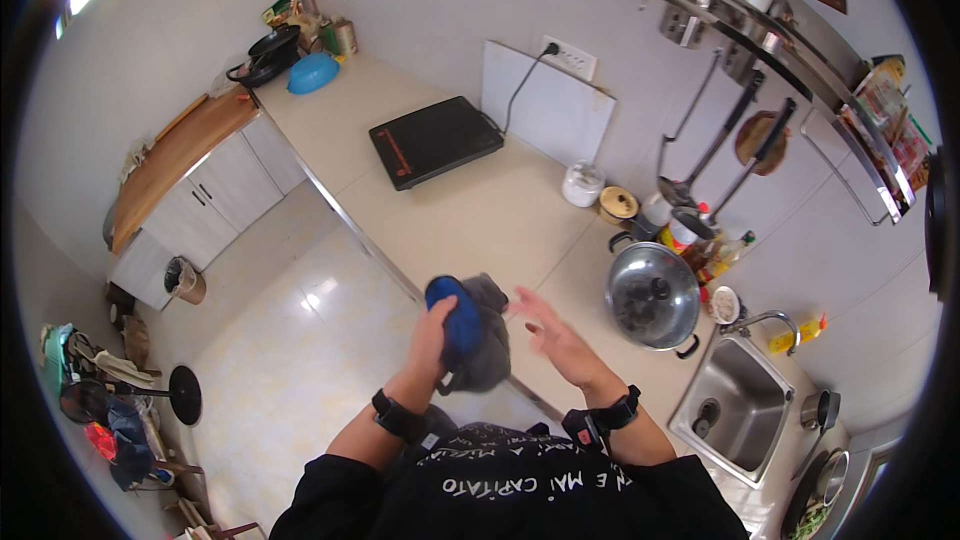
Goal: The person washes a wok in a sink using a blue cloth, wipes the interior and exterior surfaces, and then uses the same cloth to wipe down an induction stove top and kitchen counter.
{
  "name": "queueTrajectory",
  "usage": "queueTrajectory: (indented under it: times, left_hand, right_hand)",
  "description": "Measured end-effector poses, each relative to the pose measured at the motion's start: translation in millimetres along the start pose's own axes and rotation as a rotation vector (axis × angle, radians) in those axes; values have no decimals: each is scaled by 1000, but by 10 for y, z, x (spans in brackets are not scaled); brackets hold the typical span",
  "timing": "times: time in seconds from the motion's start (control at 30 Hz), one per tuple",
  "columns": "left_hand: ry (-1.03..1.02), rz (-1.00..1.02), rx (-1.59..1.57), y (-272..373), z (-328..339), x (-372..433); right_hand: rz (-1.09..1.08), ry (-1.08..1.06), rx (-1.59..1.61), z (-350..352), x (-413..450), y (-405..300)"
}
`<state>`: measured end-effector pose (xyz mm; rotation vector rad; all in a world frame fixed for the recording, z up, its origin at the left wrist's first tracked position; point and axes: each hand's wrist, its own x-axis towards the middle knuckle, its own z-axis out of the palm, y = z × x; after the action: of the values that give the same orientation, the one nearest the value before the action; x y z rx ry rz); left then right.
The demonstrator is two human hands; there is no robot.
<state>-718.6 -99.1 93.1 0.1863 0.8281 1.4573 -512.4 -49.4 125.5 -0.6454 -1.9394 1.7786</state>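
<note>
My left hand point(429, 341) grips a blue oval object point(459, 319) together with a bunched dark grey cloth point(487, 345), just over the front edge of the counter. What the blue object is, I cannot tell. Apart from the cloth, slightly blurred, my right hand point(559, 345) is raised with its fingers spread and nothing in it. A wide steel pan with a glass lid point(652, 296) stands on the beige countertop point(457, 232) to the right of that hand. Farther back lies a black induction cooker point(436, 141), its cord plugged into the wall.
To the right is a steel sink point(739, 405) with a curved faucet point(772, 319). Jars point(583, 184) and bottles point(724, 255) line the wall beneath hanging ladles point(712, 135) and a steel rack point(750, 22). A blue bowl point(313, 73) sits at the far left corner.
</note>
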Motion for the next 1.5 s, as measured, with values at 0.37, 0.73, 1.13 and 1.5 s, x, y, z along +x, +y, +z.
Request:
queueTrajectory:
  times: [0.37, 0.73, 1.13, 1.5]
  left_hand:
    - [-474, 495, 1733, 1247, -862, 432]
    - [-372, 142, 1122, 2486, -1091, 1877]
    - [-86, -280, 967, 3143, -947, 3612]
    - [-327, -278, 1297, 3622, -683, 4016]
  right_hand:
    - [382, 581, 1190, 1139, 1813, 790]
    - [-75, 1391, 526, -1868, 3658, 1076]
    - [-69, 637, -2131, -3517, 6100, 1117]
    - [425, 880, -1749, -3333, 5432, 1881]
